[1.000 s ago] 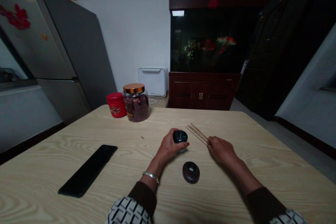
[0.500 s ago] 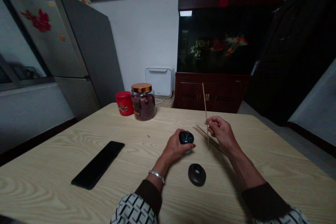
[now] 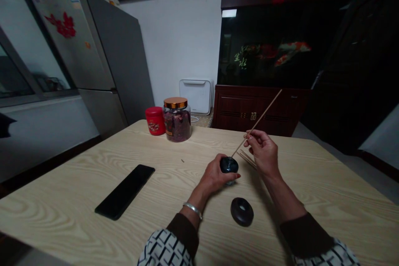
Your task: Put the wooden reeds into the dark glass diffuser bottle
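My left hand (image 3: 215, 174) is wrapped round a small dark glass bottle (image 3: 229, 165) on the table. Between thumb and fingers, my right hand (image 3: 264, 151) pinches one thin wooden stick (image 3: 266, 110). The stick leans up to the right, and its lower end is at the bottle's top; whether it is inside the mouth I cannot tell. Several more thin sticks (image 3: 247, 158) lie on the table, partly hidden behind my right hand. A dark round cap with a hole in its middle (image 3: 242, 212) lies on the table just below the bottle.
A black phone (image 3: 125, 191) lies left on the wooden table (image 3: 174, 187). Toward the far edge stand a red canister (image 3: 155, 121) and a copper-lidded jar (image 3: 177, 120) of dark dried contents. A tiny dark bit (image 3: 182, 160) lies mid-table. Beyond is a fish tank (image 3: 264, 45).
The stick in my right hand has gone from nearly upright beside the bottle to slanted, its lower end now at the bottle's top. The view has shifted slightly left.
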Available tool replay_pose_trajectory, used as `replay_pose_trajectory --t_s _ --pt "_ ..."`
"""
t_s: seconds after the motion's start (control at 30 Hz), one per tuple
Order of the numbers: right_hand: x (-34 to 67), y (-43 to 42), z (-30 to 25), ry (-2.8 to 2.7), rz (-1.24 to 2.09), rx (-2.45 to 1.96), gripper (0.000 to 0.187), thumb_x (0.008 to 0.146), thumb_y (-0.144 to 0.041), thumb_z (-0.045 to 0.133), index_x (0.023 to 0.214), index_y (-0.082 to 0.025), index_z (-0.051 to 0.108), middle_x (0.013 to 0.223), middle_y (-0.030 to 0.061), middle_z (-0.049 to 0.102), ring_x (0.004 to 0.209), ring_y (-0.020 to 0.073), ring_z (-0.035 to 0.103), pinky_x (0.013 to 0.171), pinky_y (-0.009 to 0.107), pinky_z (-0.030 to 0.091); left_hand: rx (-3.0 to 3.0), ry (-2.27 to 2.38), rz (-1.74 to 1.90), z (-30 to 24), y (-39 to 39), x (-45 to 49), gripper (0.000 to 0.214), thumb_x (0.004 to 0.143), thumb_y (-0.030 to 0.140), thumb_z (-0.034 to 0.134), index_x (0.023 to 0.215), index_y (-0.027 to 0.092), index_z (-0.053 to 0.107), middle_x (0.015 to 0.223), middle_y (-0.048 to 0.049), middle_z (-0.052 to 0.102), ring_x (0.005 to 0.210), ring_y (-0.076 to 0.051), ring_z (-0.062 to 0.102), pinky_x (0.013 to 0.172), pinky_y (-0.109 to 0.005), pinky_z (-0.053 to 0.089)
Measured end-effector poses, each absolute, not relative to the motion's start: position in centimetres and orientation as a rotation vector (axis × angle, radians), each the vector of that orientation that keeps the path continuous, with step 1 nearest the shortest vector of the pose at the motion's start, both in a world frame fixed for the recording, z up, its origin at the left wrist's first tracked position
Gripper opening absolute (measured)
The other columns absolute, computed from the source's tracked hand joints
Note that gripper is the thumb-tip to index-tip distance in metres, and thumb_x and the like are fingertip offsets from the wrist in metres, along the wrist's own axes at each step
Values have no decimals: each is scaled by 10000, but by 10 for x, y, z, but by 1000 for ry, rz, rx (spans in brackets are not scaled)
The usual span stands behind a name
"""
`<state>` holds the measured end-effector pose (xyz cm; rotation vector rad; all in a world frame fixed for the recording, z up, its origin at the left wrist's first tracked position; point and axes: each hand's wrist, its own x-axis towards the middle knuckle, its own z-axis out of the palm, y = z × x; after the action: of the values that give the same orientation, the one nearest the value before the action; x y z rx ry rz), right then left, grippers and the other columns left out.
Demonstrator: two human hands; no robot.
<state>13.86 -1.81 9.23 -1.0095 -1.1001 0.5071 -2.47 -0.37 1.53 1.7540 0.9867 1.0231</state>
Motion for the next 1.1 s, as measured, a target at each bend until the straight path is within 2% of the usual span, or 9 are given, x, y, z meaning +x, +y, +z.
replay_pose_trajectory --t_s 0.1,0.3,0.43,0.63,0.77,0.9,1.1 --pt "136 -19 87 -1152 526 -1054 304 806 -412 675 999 -182 629 875 43 668 647 118 589 512 220 412 1760 984 1027 13 -3 -25 675 580 438 879 1130 178 588 970 -73 665 885 -234 613 786 -365 497" --pt "132 -24 74 -1346 683 -1116 301 778 -429 680 934 -176 634 835 38 679 577 117 582 555 265 478 1775 955 1028 11 -2 -24 650 608 425 865 1135 176 577 980 -68 663 882 -220 610 783 -344 493" --pt "157 -26 74 -1453 631 -1188 307 841 -449 605 976 -176 647 885 57 693 612 133 596 608 288 491 1769 952 1035 14 -2 -25 641 605 414 867 1123 169 580 962 -64 664 874 -217 610 782 -342 495" --pt "237 -38 54 -1528 223 -1709 179 824 -330 536 806 -200 657 768 53 692 659 170 603 629 291 424 1741 943 1040 15 -5 -26 610 601 386 865 1104 165 599 944 -71 663 866 -224 619 780 -359 508" --pt "255 -52 28 -1658 145 -2083 144 814 -306 567 776 -228 682 787 48 710 740 187 617 627 283 365 1749 935 1040 15 -5 -26 600 612 395 861 1103 171 598 953 -67 666 874 -220 621 794 -356 508" --pt "250 -55 18 -1715 131 -2190 159 834 -337 567 821 -237 690 856 52 713 798 196 623 616 275 338 1758 948 1029 15 -5 -25 602 615 389 856 1113 171 598 967 -72 669 891 -226 623 813 -362 505" --pt "242 -55 21 -1699 109 -2231 145 841 -284 538 800 -231 666 854 50 706 771 190 605 596 278 310 1757 952 1035 15 -5 -25 602 615 385 855 1115 166 599 970 -75 668 886 -226 623 814 -365 511"
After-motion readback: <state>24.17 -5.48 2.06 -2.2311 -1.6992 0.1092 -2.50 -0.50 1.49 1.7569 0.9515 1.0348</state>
